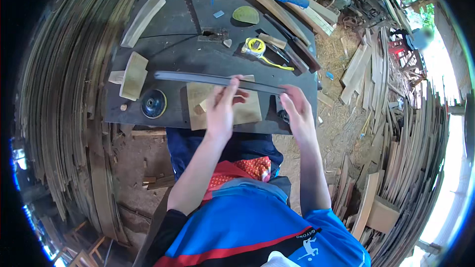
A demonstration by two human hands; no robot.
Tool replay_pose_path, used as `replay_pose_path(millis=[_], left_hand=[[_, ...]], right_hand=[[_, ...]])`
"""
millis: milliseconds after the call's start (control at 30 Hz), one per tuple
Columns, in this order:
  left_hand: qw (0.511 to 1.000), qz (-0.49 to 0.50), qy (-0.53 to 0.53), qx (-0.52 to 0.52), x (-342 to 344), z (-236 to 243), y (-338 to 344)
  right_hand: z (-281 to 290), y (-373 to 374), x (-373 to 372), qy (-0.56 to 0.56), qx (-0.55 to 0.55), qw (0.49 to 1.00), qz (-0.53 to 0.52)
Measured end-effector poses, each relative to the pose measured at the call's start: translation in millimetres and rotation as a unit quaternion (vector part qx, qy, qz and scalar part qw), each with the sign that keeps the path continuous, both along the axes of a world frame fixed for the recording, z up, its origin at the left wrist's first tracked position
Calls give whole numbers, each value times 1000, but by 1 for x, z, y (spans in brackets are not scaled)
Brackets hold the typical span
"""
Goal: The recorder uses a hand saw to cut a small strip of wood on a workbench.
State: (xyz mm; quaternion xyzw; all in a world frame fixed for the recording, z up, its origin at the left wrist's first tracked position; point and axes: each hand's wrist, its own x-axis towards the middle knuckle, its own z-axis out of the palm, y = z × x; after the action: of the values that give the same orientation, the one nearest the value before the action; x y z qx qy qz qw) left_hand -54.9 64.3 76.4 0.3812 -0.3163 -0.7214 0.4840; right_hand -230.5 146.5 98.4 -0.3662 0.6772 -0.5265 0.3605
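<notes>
A long, thin dark-grey strip (193,77) spans the space above the near part of the table, level from left to right. My left hand (221,111) grips it near its middle, thumb and fingers closed on it. At its right end, my right hand (297,111) pinches it between thumb and fingers. Beneath the strip lies a square pale wooden board (247,111), partly hidden by my left hand. A small wood piece (202,106) rests on that board. Left of it sits a round black sanding pad (154,104).
The dark tabletop (168,62) holds a wooden block with a handle (133,76), a curved wood piece (142,22), a yellow tape measure (255,47) and several tools. A saw blade (187,2) rises through a slot. Stacked planks (59,94) stand left; more lie right.
</notes>
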Motion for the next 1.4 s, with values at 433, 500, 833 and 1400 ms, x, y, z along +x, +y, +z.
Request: replay_pose_path(millis=[433,500,833,1400], left_hand=[[983,76,-141,-94,61,-16,9],[984,66,-140,-82,61,-16,11],[994,-21,-80,-70,40,-3,9],[969,-209,-97,-88,55,17,-11]], right_hand=[[-45,39,-52,488,195,848,66],[-42,38,-64,514,172,838,68],[-7,18,-51,-192,-24,979,58],[-12,-3,10,-379,-65,900,206]])
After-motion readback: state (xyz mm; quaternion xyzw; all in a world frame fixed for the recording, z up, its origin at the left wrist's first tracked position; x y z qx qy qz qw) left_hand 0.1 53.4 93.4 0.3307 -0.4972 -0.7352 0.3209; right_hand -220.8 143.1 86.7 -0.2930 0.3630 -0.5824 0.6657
